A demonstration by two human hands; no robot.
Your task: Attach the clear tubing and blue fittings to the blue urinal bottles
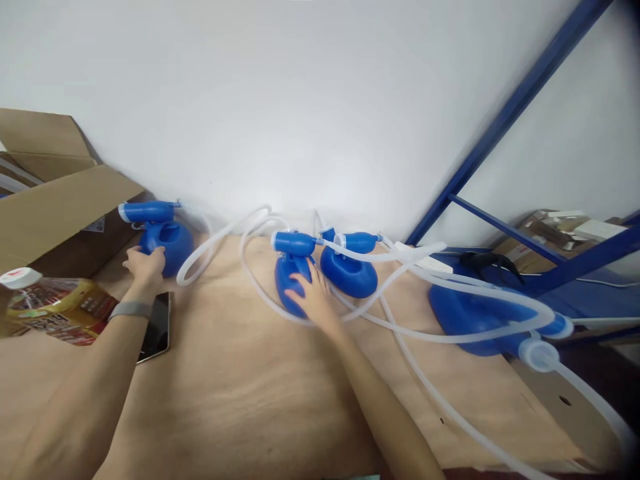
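At the left, a blue plastic urinal bottle [176, 247] with a horizontal neck stands near the wall. My left hand [145, 262] curls round its near left side, partly hiding it. In the middle, my right hand [313, 293] grips a second blue urinal bottle [285, 277], its fingers spread over the front and top. Just right of that hand rests another blue urinal bottle [350, 273], touched by neither hand. Translucent white hoses [260, 303] run from the necks and loop over the tabletop.
An open cardboard box [55, 220], a drink bottle [65, 307] and a phone [159, 327] lie at the left of the wooden table [240, 400]. More blue bottles [470, 320] and crossing hoses occupy the right edge. Beyond stands a blue metal frame [500, 120] before the white wall.
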